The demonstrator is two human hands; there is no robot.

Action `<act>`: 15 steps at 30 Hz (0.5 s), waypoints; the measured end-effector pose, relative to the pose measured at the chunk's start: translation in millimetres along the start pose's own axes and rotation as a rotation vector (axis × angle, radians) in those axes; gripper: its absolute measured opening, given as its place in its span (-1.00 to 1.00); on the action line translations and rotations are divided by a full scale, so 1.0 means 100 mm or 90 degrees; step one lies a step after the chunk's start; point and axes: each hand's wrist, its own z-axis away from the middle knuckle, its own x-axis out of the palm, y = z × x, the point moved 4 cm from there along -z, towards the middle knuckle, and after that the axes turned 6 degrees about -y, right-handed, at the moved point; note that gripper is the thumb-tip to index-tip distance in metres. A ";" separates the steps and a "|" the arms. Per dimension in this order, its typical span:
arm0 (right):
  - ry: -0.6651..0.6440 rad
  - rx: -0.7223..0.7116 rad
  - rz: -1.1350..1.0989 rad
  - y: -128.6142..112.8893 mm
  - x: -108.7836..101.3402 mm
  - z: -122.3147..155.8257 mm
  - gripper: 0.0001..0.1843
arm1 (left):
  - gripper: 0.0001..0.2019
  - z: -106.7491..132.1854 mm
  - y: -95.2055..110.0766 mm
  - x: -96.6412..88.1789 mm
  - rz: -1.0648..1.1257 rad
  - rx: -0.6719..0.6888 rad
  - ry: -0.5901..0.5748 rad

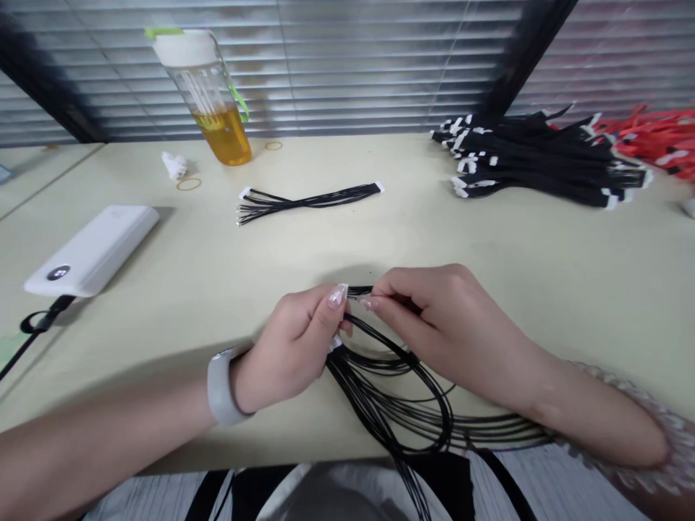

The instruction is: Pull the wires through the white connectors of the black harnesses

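Observation:
My left hand (304,333), with a pale watch band (224,387) at the wrist, pinches a small white connector (343,289) between thumb and fingers. Just right of it, my right hand (439,325) pinches a thin black wire (355,291) close to the connector. A bundle of black wires (434,391) loops below both hands and hangs over the table's front edge. Under my left fingers a second white connector (335,343) shows on this bundle. Farther back lies a short black wire harness (309,201) with white connectors at its ends and some loose wire tips.
A bottle of amber liquid (225,130) stands at the back left, near crumpled tissue (174,165) and rubber bands (189,184). A white power bank (98,246) with a cable lies left. Black harnesses (543,163) and red ones (659,141) are piled at the back right.

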 end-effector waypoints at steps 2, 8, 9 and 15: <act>-0.003 -0.003 -0.002 0.00 0.00 0.00 -0.70 | -0.54 0.00 0.00 0.00 0.000 -0.005 0.002; -0.013 0.008 -0.008 0.00 -0.01 -0.01 -0.68 | -0.54 0.00 0.00 0.00 -0.013 -0.003 0.006; -0.018 0.004 -0.014 0.00 -0.01 -0.01 -0.69 | -0.54 0.00 0.00 0.00 -0.017 0.001 0.004; -0.028 -0.010 -0.050 0.01 0.01 -0.02 -0.70 | -0.57 -0.01 0.04 0.01 -0.062 0.027 -0.018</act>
